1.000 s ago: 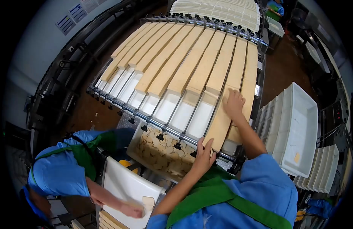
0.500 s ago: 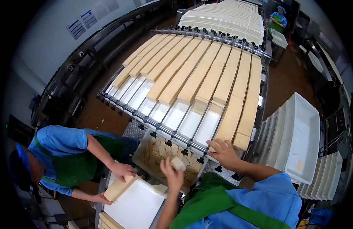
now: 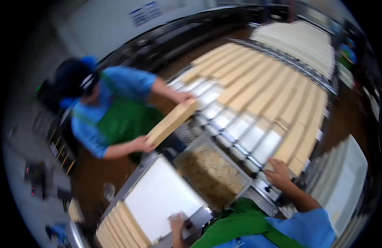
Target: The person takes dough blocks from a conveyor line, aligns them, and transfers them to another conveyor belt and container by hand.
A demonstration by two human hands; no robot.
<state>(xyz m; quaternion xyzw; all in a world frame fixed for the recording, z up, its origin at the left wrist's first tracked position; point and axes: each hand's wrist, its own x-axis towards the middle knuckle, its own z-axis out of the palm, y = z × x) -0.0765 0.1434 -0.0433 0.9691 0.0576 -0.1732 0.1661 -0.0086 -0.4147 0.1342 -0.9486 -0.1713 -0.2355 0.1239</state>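
Observation:
My right hand [image 3: 278, 174] is at the near end of a long beige strip [image 3: 289, 144], looking like pressed tofu, on the slatted conveyor. Its fingers stretch over the conveyor's front edge. My left hand [image 3: 177, 223], smeared by motion, is at the near edge of a white board [image 3: 164, 192]; whether it holds anything is unclear. Between my hands and the conveyor stands a bin [image 3: 190, 153] of broken beige pieces [image 3: 213, 167]. Across from me, a co-worker in a green apron holds a single long beige strip [image 3: 171, 124] in both hands, above the floor beside the bin.
Several beige strips [image 3: 120, 227] lie side by side at the board's lower left. More long strips [image 3: 261, 87] cover the conveyor, with white slots [image 3: 240, 132] at its near end. Stacked white trays [image 3: 344, 186] stand on the right. Another person is far back at right.
My left hand has moved from above the bin, where it held a small pale piece, down to the board. The co-worker has lifted the strip off the board towards the conveyor. The view has turned left.

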